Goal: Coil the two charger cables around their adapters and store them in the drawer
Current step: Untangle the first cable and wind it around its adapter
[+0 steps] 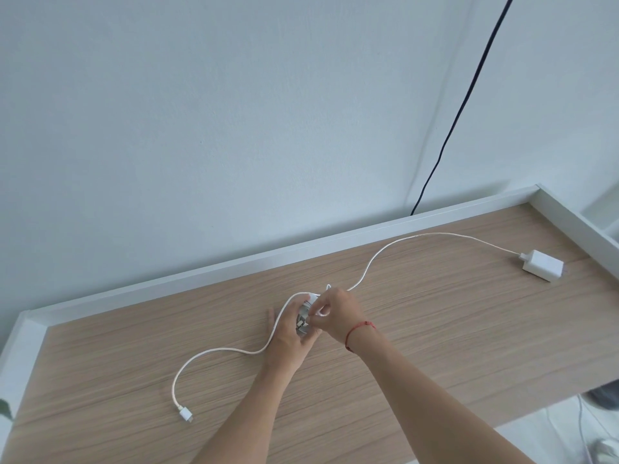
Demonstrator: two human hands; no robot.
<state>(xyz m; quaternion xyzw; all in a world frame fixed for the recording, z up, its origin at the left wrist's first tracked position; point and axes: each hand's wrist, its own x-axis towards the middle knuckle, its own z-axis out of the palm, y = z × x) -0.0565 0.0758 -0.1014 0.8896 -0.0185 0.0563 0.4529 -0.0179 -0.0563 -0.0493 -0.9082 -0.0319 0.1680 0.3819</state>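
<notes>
My left hand (289, 336) grips a small adapter (303, 324) with white cable wound around it, in the middle of the wooden desk (435, 329). My right hand (338, 313) pinches a short white piece of that cable at the top of the bundle. The bundle is mostly hidden by my fingers. A second white adapter (542, 264) lies at the far right of the desk. Its long white cable (371, 266) snakes left, passes my hands and ends in a connector (186, 413) at the front left.
A raised white rim (234, 262) borders the desk at the back and both sides. A black cord (469, 95) hangs down the wall behind the desk. White shelving (599, 216) stands at the right. Items lie on the floor at lower right (603, 447).
</notes>
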